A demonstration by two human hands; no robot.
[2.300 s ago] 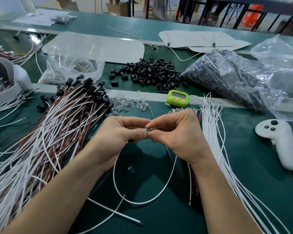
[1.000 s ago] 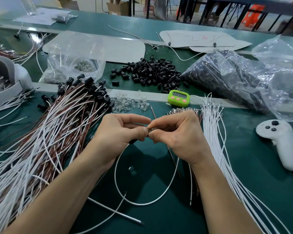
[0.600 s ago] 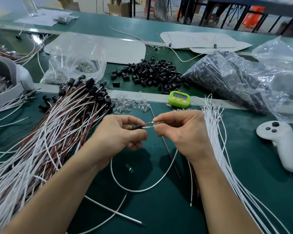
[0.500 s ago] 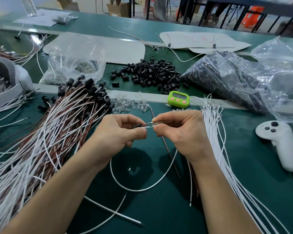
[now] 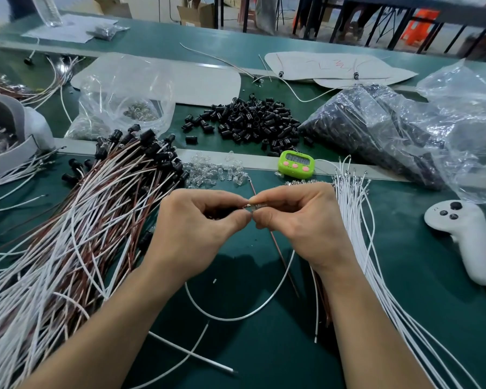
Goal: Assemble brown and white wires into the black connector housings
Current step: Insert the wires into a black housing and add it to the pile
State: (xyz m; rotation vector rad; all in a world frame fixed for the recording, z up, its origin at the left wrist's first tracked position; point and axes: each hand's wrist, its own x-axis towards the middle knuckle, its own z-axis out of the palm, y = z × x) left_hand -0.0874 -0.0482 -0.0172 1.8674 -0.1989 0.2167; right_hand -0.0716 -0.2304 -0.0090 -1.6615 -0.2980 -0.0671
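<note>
Green-mat bench: both hands pinching one small part

L hand (image 5: 197, 228) and R hand (image 5: 300, 220) are meeting backs-up above the green mat (image 5: 264, 360), forearms coming in from the bottom edge. Thumb and index tips of both are closing tight on a small shiny part (image 5: 252, 206); the other fingers are curling under. The part is mostly hidden, so can't tell what else is sitting inside either grip. White wire (image 5: 230, 319) is looping down from under both hands and lying on the mat. Brown wire (image 5: 281, 256) is running slantwise under the R hand. Loose black housings (image 5: 247, 122) are lying in a pile beyond the hands, well apart. Bundle of brown + white wires (image 5: 96, 220) w/ black ends is fanning out at L. Bare white wires (image 5: 362, 262) are lying just beside the R wrist. Green timer (image 5: 296, 163) is sitting btwn pile and hands.
</note>
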